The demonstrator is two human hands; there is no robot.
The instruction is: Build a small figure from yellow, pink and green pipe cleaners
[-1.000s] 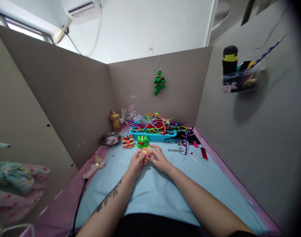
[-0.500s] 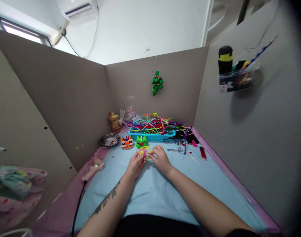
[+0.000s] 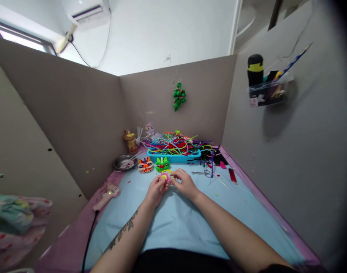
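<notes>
Between thumb and fingers, my left hand (image 3: 156,188) pinches a small pink and yellow pipe-cleaner piece (image 3: 164,176). My right hand (image 3: 185,183) is closed at the right side of that piece, its fingertips by a yellow strand; the exact grip is too small to make out. Just beyond the hands sit two finished-looking fuzzy animal heads, a green one (image 3: 162,165) and an orange and white one (image 3: 145,165). Scissors (image 3: 202,173) lie to the right of my right hand.
Behind the heads stands a blue tray (image 3: 173,157) heaped with colourful pipe cleaners. A metal bowl (image 3: 116,163) and a pink corded glue gun (image 3: 106,197) are on the left. A red strip (image 3: 232,175) lies right. Grey panels enclose the table.
The view has shifted slightly. My right fingers have moved a little closer around the piece's right side, and the yellow loop shows less. My left hand keeps its hold.
</notes>
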